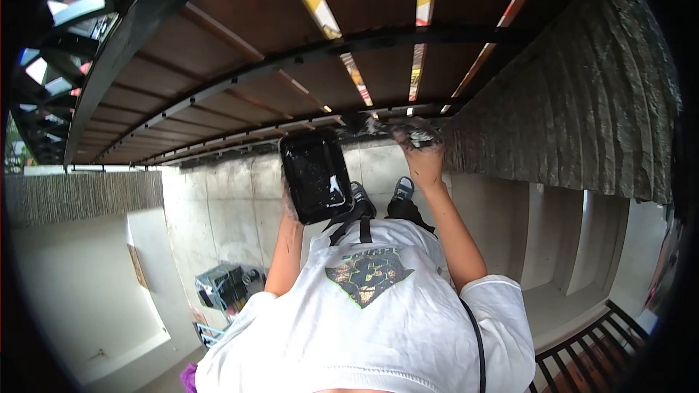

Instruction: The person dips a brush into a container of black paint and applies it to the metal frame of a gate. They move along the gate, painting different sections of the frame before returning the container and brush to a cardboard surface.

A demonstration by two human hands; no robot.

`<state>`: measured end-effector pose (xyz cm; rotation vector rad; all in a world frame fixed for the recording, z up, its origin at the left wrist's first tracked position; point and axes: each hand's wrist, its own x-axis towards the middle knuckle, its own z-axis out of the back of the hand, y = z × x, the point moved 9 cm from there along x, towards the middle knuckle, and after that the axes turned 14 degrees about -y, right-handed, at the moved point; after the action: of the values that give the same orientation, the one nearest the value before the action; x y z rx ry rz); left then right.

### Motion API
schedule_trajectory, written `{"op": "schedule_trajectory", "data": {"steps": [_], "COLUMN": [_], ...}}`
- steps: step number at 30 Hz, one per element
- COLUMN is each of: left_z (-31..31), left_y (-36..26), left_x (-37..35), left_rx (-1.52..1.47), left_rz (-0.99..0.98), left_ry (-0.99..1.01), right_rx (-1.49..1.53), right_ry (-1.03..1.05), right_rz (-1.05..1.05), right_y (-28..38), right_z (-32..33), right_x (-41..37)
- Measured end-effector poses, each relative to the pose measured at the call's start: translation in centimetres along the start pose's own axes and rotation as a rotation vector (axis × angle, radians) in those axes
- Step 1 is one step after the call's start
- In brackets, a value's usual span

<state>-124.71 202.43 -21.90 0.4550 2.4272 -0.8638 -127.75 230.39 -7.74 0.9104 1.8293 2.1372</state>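
Observation:
A black rectangular tray (314, 175) with a glossy dark inside and a whitish reflection is held by my left hand (290, 200), whose fingers are mostly hidden behind its left edge. To the right, my right hand (421, 138) is raised at the lower edge of the brown slatted panel (255, 102). Dark smears cover its fingers, which are blurred, so what they hold cannot be made out. The panel has black metal bars and stands in front of me.
Rough grey textured wall (575, 94) rises at the right. Steps (553, 240) and a black railing (593, 349) lie at lower right. A crate with items (222, 287) sits on the tiled floor (233, 211) at lower left, near another textured wall piece (87, 196).

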Motion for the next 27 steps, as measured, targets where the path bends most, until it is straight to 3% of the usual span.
{"op": "schedule_trajectory", "data": {"steps": [1,2,5,10,17,20,22,27], "left_z": [0.9,1.5,1.0,5.3,15.1,17.7,18.2,21.6], "left_y": [0.0,0.3,0.2,-1.4,-5.1,-6.2,-7.4,-9.7], "left_x": [-1.0,-1.5,-3.8,-7.3,-14.0,-17.3,-19.6,-22.6], "left_rx": [-0.013,-0.004,0.014,0.047,-0.014,-0.029,-0.055,-0.106], "left_rz": [-0.003,0.029,0.030,-0.004,-0.038,-0.045,-0.072,-0.181], "left_ry": [-0.017,-0.019,-0.026,0.084,0.098,0.147,0.108,0.108], "right_rx": [-0.003,-0.003,0.276,0.103,-0.108,-0.264,-0.368,-0.444], "right_ry": [0.171,0.186,0.501,0.747,0.972,1.040,0.951,1.030], "right_rz": [-0.085,-0.092,-0.314,-0.181,-0.198,0.023,0.326,0.438], "right_y": [0.1,0.6,2.2,5.1,8.7,11.2,14.2,15.5], "right_z": [-1.6,-2.0,-5.3,-10.2,-17.0,-19.4,-20.5,-23.4], "right_x": [-1.6,-2.8,-7.6,-14.7,-24.6,-28.4,-29.8,-32.9]}}
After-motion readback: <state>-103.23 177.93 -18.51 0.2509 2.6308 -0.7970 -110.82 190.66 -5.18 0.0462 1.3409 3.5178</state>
